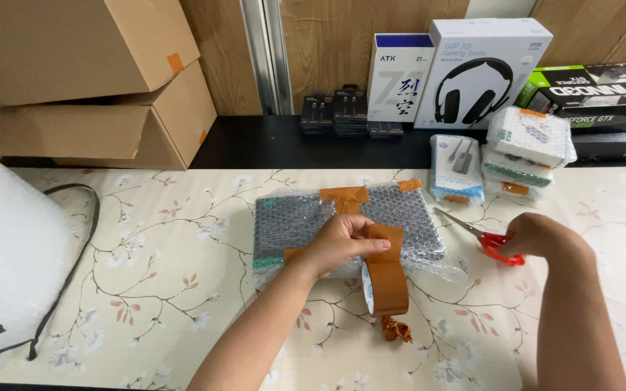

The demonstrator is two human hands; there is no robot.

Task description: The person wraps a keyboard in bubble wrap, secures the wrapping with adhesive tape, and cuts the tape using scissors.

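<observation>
Head view: left hand is pinching brown tape roll over the bubble-wrapped parcel; right hand, well apart to its right, is grasping red scissors, blades pointing toward the tape.

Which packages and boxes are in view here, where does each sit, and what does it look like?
Bubble-wrapped flat parcel: centre, brown-taped, under left hand.
Cardboard boxes: far left, stacked.
White headset box: back wall.
White-blue box: beside it.
Wrapped small packages: right, stacked.
Black-green box: far right.

We see stacked cardboard boxes at far left, a bubble-wrap roll, a white headset box, and small wrapped parcels.
</observation>
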